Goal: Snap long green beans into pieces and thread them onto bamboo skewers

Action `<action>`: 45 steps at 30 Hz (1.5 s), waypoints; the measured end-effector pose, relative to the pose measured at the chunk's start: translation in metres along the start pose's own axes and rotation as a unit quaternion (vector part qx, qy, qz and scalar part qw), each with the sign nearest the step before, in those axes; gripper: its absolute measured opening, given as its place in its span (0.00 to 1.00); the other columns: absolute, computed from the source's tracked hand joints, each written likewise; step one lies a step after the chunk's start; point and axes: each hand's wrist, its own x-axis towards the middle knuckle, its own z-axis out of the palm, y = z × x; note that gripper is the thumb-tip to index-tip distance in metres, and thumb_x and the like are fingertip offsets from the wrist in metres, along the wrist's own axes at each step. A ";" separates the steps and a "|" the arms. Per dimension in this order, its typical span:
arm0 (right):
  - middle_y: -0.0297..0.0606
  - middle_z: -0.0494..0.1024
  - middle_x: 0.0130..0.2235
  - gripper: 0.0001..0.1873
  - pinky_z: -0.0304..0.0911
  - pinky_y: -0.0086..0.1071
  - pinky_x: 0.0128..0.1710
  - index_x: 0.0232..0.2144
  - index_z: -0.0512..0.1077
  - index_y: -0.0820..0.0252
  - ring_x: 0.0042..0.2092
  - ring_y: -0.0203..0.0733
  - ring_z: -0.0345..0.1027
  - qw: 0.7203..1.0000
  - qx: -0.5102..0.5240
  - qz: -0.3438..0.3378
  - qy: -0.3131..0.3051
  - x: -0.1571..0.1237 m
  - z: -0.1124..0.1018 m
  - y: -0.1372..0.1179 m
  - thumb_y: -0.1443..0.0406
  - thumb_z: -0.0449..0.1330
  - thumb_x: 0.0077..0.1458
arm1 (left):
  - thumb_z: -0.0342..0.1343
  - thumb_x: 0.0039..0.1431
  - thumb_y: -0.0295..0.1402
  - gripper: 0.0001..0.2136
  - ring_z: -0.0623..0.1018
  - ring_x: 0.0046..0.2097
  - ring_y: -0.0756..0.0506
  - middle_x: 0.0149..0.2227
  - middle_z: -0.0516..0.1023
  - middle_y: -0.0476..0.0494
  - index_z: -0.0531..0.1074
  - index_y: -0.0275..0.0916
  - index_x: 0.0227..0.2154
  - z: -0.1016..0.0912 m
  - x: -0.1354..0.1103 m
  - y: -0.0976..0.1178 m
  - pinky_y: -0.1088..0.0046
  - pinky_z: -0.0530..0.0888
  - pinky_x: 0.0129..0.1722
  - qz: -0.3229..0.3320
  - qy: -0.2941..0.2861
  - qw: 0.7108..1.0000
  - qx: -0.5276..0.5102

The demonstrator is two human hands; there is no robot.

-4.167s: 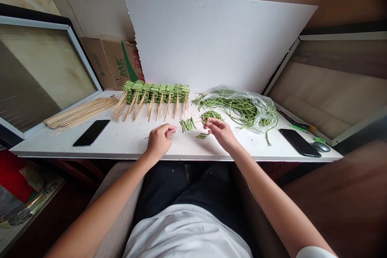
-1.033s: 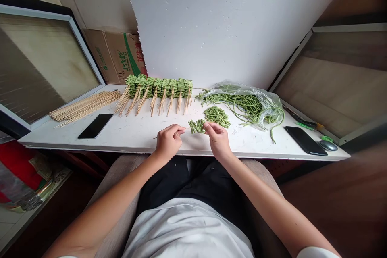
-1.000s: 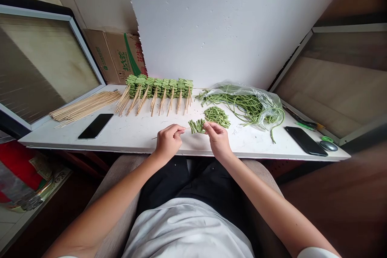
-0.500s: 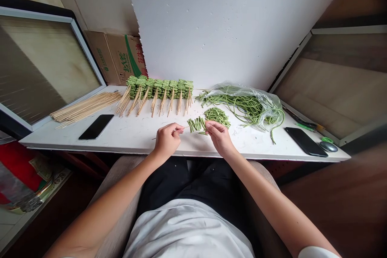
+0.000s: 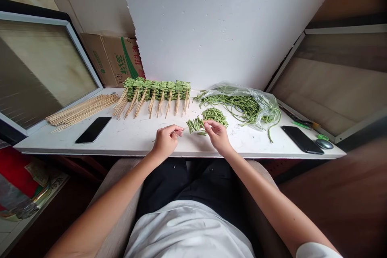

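Left hand (image 5: 165,141) closed in a tight grip on a bamboo skewer (image 5: 154,140), right hand (image 5: 218,136) pinching the green bean pieces (image 5: 194,125) threaded on it; all just above the table (image 5: 130,139), near its front edge, beside a heap of cut beans (image 5: 214,116).

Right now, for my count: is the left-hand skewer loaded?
Partly: cut bean pieces sit at its tip; bare skewer enters the left hand.
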 end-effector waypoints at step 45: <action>0.32 0.77 0.33 0.22 0.65 0.32 0.34 0.35 0.79 0.55 0.34 0.37 0.68 0.979 0.137 0.149 -0.016 -0.003 0.006 -0.004 0.52 0.80 0.41 | 0.52 0.58 0.15 0.16 0.87 0.39 0.44 0.36 0.87 0.47 0.80 0.41 0.35 0.003 -0.007 -0.007 0.72 0.80 0.38 0.078 0.009 0.989 0.125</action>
